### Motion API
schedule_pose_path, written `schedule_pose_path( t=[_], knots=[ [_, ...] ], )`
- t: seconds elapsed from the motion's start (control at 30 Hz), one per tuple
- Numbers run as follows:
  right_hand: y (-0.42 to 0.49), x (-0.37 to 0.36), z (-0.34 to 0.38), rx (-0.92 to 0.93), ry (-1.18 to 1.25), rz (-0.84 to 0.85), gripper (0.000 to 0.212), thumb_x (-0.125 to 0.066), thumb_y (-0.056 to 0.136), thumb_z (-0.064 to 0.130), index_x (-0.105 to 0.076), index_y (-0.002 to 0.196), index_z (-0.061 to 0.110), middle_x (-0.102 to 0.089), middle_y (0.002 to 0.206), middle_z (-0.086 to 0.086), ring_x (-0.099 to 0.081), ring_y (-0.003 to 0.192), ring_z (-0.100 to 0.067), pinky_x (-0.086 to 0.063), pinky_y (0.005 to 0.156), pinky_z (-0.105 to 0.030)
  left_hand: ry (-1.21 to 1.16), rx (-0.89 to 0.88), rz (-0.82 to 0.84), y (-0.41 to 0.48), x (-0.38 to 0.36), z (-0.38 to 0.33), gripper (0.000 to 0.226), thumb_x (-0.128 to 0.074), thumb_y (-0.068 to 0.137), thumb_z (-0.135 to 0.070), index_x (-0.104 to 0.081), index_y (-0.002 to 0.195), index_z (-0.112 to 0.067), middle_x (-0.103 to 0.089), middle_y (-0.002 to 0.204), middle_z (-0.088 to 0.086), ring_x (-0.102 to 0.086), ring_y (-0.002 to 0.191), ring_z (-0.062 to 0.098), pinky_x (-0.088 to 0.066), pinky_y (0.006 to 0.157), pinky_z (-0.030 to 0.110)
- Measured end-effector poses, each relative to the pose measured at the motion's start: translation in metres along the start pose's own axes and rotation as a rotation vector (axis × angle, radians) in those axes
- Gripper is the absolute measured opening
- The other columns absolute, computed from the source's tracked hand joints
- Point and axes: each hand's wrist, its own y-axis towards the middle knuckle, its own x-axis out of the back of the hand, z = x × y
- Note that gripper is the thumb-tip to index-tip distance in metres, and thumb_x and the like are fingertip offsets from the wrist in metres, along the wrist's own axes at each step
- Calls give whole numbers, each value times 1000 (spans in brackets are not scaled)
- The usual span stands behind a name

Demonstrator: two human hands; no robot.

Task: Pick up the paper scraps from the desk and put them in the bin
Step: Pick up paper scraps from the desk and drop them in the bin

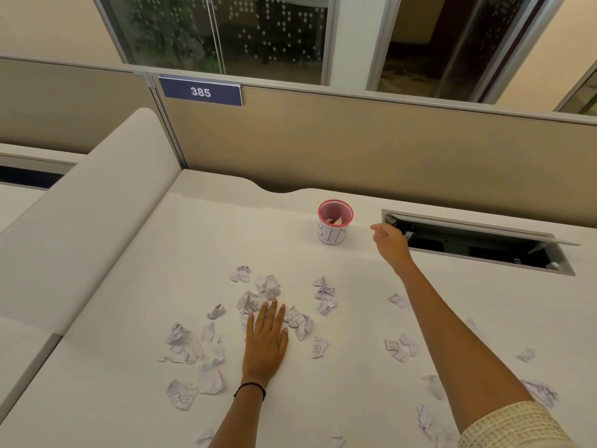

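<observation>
I see the paper scraps [258, 305] strewn over the white desk [129, 286], all of them nearer to me than the bin [334, 226], which I take as my landmark. The thickest cluster lies in front of the bin and to its left; a looser trail of scraps lies in front of it and to its right, running down toward the near edge of the desk. The bin is a small round cup with a pink rim and lettering on its white side, standing upright near the back of the desk, and I can make out a few pale pieces already inside it.

My right hand [389, 242] hovers just to the right of the bin, close to it but apart, with the fingers loosely parted and pointing toward the rim; I see nothing held in them. My left hand [266, 337] lies flat, palm down, fingers spread and straight, in front of the bin amid the thick cluster, its fingertips touching scraps; it grips nothing. A dark band circles that wrist.

Right of the bin, a cable tray [478, 244] set into the desk stands open. Behind the bin rises a tan partition [355, 150], with a blue plate [201, 91] reading 385 up to the left.
</observation>
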Motion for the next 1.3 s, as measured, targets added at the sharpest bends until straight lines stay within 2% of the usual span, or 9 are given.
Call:
schedule_pose_path(
  t=[0.33,0.43,0.57,0.7,0.8,1.0,1.13,1.2,1.3],
  knots=[
    [-76,28,-105,-38,-339,176,43,-48,93,7,-41,136,8,-46,135,-18,-44,125,-32,-33,108,-40,-39,-12,-17,-1,-1,0,55,-23,94,-35,-38,143,-14,-30,151,5,17,141,1,-3,114,38],
    [-97,17,-111,44,-320,131,42,-42,91,-4,-47,131,7,-54,120,-16,-52,115,-31,-40,103,-40,-51,-18,-6,-1,0,-1,55,-24,94,-35,-38,142,-14,-30,150,6,12,142,3,-2,114,37],
    [-108,-2,-112,72,-435,118,32,-38,94,1,-56,121,5,-51,128,-10,-47,121,-27,-38,102,-33,-48,-26,27,-1,4,-3,54,-25,93,-33,-41,141,-13,-36,148,9,-14,139,17,-1,113,35],
    [-101,-19,-104,22,-478,95,23,-40,93,3,-59,106,3,-54,114,-12,-52,105,-25,-39,80,-26,-58,-19,22,-1,2,-2,51,-33,95,-31,-39,142,-13,-31,150,5,-10,140,13,0,113,34],
    [-90,-28,-87,14,-368,69,20,-44,89,-5,-64,94,-3,-61,104,-20,-57,95,-28,-41,76,-26,-58,-15,36,-1,1,-1,50,-37,95,-29,-38,143,-15,-27,151,3,-5,141,10,0,114,34],
    [-38,-40,-23,-244,319,-269,6,-68,76,-5,-70,82,-4,-70,89,-23,-60,65,-21,-54,70,-26,-61,-7,43,0,-2,1,53,-24,95,-35,-33,144,-19,-23,152,1,6,143,5,-2,115,36],
    [0,-47,19,-242,508,-279,11,-64,78,-7,-68,88,-6,-67,78,-15,-58,53,-8,-54,64,-22,-51,-2,82,1,0,1,52,-27,95,-34,-38,143,-17,-31,151,3,-14,141,15,-4,114,36],
    [15,-51,39,-206,571,-275,11,-63,78,-6,-67,89,-6,-65,73,-12,-60,59,-13,-54,69,-27,-47,2,93,1,0,1,52,-28,94,-33,-39,143,-17,-33,151,3,-22,141,20,-5,114,36],
    [30,-53,57,-194,564,-214,24,-57,83,2,-65,106,5,-62,97,-9,-57,83,-19,-48,72,-24,-41,11,98,1,0,1,52,-28,94,-33,-39,142,-17,-34,150,3,-28,139,25,-6,114,37]
  ],
)
